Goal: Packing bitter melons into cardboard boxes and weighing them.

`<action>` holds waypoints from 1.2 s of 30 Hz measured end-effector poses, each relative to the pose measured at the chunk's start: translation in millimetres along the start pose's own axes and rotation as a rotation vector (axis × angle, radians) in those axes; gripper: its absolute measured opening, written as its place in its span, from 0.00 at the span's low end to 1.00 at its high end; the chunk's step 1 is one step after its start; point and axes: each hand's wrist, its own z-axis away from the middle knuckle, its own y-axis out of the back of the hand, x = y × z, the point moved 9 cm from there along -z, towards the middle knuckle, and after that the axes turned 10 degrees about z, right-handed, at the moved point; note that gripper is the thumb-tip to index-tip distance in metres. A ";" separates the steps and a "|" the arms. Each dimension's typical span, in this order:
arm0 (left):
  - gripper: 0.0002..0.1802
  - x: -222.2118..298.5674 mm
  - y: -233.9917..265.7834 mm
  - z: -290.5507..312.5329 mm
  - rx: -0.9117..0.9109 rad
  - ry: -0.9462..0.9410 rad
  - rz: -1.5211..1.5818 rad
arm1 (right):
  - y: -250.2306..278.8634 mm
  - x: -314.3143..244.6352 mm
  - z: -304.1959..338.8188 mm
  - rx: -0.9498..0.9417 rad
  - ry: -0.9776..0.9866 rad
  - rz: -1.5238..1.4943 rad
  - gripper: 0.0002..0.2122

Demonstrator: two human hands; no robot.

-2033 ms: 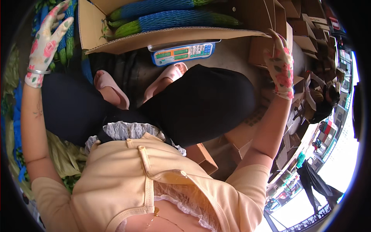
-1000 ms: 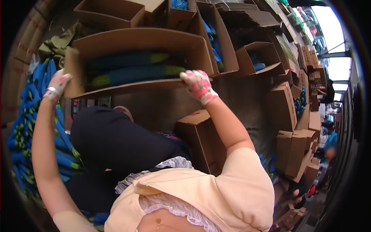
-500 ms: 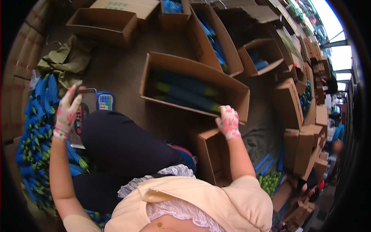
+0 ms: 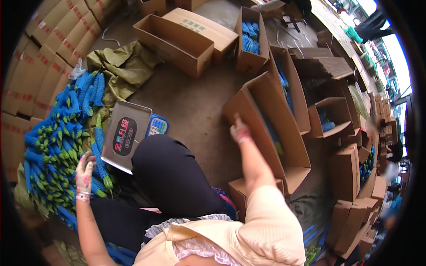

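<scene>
My left hand point(image 4: 84, 177), in a flowered work glove, is raised at the pile of long green vegetables point(image 4: 57, 155) in blue net sleeves. Its fingers are apart and nothing shows in them. A similar glove covers my right hand point(image 4: 240, 131), which is at the left side wall of a long cardboard box point(image 4: 266, 146). Its fingers are stretched out; whether they touch the cardboard I cannot tell. Some blue-sleeved vegetables show inside this box. Between my left hand and the box, next to my knee, is a flat metal-topped scale point(image 4: 126, 137) with a blue keypad point(image 4: 157, 126).
An open carton point(image 4: 175, 44) stands at the back beside a closed one point(image 4: 202, 26). More cartons with blue-sleeved vegetables point(image 4: 250, 37) stand back right. Stacked cartons point(image 4: 53, 57) line the left. A green tarp point(image 4: 120, 66) lies beyond the pile. A small open carton point(image 4: 238, 195) adjoins my foot.
The long box has turned and shifted right, alongside another carton. My right hand has left its near rim for its left wall. My left hand has moved from beside the scale to the pile.
</scene>
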 end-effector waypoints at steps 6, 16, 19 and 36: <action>0.27 -31.6 71.0 35.5 0.160 0.134 -0.097 | 103.6 22.0 -59.3 -0.212 0.109 0.026 0.29; 0.27 -77.8 64.0 11.0 0.000 0.220 -0.091 | 126.6 6.1 235.6 -0.606 0.358 0.093 0.21; 0.24 -133.1 88.4 -19.7 -0.084 0.183 -0.146 | 123.7 -15.9 275.4 0.030 0.446 0.288 0.26; 0.25 -99.6 6.2 13.6 -0.181 0.293 -0.004 | 284.1 333.0 532.7 -0.467 -0.637 -0.575 0.23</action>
